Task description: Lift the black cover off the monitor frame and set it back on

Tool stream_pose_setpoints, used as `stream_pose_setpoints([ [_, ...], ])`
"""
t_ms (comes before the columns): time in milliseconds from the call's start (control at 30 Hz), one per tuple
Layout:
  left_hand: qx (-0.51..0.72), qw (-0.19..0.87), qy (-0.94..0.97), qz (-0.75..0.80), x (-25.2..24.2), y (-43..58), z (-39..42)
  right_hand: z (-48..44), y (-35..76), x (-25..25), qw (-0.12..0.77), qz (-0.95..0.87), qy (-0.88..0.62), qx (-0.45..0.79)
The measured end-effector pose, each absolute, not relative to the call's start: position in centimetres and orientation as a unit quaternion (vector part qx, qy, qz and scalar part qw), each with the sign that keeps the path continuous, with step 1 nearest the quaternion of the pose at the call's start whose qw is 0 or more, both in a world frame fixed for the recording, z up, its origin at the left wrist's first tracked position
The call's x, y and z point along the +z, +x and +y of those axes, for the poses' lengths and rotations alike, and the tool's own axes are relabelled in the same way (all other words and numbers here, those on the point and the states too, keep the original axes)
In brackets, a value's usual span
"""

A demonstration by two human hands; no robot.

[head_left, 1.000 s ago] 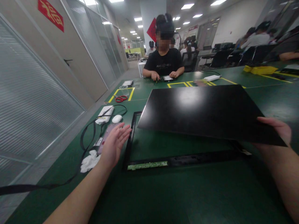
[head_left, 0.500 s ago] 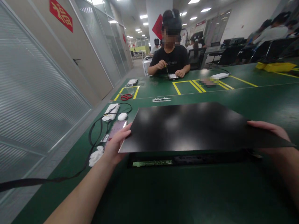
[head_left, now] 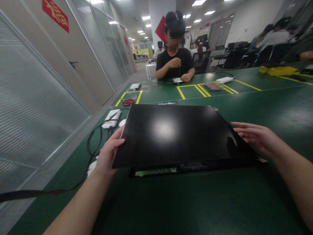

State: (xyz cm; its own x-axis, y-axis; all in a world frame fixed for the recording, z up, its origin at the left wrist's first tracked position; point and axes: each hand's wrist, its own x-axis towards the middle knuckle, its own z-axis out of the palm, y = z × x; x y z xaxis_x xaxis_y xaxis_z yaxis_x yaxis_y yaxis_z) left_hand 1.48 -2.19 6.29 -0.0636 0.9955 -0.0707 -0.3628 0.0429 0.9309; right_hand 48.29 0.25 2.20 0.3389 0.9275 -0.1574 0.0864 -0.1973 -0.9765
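Note:
A flat black glossy panel [head_left: 176, 133], like a display screen, is tilted, with its left side raised. My left hand [head_left: 109, 151] is closed on its left edge, thumb on top and fingers underneath. Beside the right edge, my right hand [head_left: 259, 137] has its fingers stretched out and apart; whether the fingertips touch the panel I cannot tell. Below the panel, a dark frame [head_left: 195, 168] lies on the table, mostly hidden. A green circuit board strip [head_left: 156, 171] shows along its near side.
On the green table [head_left: 186, 205], a black strap [head_left: 61, 189], a white box-shaped device [head_left: 111, 118] and red-handled scissors [head_left: 128, 102] lie to the left. Across the table a person [head_left: 174, 62] works on a small device [head_left: 177, 80]. A yellow object [head_left: 277, 70] sits far right.
The panel has shifted left and its right side has come down toward the frame. My right hand has moved left and its fingers have loosened from the panel's edge.

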Motion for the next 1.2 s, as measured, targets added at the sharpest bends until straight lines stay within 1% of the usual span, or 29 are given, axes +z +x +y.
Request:
stream_pose_setpoints([
  [100, 0.576, 0.585, 0.367, 0.437, 6.1, 1.5, -1.9, 0.3, 48.4, 2.4, 0.515, -0.341, -0.667, 0.417],
  [233, 0.557, 0.601, 0.364, 0.443, 5.3, 1.3, -1.3, 0.1, 47.8, 3.0, 0.503, -0.342, -0.690, 0.392],
  [467, 0.576, 0.566, 0.333, 0.487, 3.6, 0.9, -0.7, 0.0, 47.5, 3.2, 0.487, -0.347, -0.704, 0.383],
  [733, 0.570, 0.560, 0.317, 0.511, 3.9, 1.7, -0.8, 0.1, 47.8, 3.2, 0.494, -0.351, -0.705, 0.368],
  [933, 0.565, 0.579, 0.308, 0.500, 3.6, 1.7, -0.6, -0.1, 47.1, 3.7, 0.494, -0.342, -0.707, 0.372],
  [1200, 0.550, 0.579, 0.315, 0.513, 3.5, 2.0, -0.7, -0.2, 46.9, 4.0, 0.488, -0.339, -0.722, 0.354],
])
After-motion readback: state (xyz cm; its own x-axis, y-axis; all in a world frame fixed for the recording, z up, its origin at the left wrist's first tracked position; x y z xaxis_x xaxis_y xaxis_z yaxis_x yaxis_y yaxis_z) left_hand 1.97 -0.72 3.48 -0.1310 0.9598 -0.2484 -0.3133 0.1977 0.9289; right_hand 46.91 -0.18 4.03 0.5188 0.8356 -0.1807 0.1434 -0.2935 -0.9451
